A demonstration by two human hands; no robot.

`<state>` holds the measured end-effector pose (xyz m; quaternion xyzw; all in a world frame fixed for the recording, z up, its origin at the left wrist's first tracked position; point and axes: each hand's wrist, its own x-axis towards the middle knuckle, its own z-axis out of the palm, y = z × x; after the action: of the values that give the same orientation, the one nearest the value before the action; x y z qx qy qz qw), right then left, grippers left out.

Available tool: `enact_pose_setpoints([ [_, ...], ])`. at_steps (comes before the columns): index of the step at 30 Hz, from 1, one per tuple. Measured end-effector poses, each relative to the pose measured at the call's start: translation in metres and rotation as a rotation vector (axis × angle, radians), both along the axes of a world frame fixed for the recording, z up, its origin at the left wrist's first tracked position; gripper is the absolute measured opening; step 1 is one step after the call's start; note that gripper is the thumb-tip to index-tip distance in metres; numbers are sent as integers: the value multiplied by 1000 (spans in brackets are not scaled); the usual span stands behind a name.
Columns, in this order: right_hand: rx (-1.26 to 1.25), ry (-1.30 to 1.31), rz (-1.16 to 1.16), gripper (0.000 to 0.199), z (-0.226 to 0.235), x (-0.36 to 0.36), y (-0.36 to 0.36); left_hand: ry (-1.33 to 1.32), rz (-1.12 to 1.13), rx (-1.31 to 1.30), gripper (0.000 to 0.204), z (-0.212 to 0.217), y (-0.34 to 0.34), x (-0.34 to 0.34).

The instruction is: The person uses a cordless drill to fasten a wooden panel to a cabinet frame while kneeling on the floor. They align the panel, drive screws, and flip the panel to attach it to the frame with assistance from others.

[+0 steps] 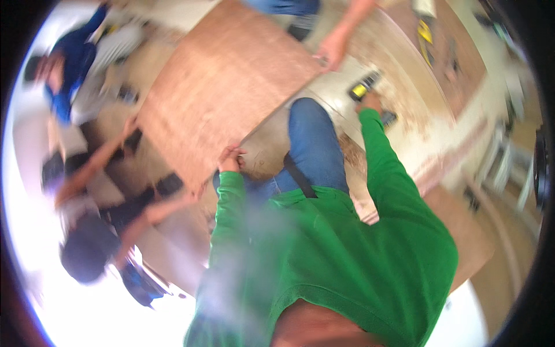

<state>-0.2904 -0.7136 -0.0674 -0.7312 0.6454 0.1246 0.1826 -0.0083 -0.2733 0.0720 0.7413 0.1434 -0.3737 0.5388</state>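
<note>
Closed on the plywood sheet (222,95) edge, left hand (230,158) grips; right hand (370,103) touches a yellow-black tool (363,88), grip unclear.

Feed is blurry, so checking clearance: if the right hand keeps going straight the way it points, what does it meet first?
Probably the yellow-and-black tool on the floor: the right hand reaches toward it and seems to touch it already, though blur hides depth.

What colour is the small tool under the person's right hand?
The tool is yellow and black, seen in the head view, blurred, by the right hand.
</note>
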Motion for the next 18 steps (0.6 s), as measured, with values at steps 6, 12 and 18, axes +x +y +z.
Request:
enact_pose_setpoints([
  [6, -78, -127, 1, 69, -45, -10, -23, 168, 319, -289, 18, 44, 90, -80],
  [12, 385, -845, -361, 27, 93, -31, 29, 211, 552, -409, 9, 42, 132, -98],
  [18, 340, -1064, -73, 19, 211, -10, 159, 286, 570, -594, 17, 31, 138, -96],
])
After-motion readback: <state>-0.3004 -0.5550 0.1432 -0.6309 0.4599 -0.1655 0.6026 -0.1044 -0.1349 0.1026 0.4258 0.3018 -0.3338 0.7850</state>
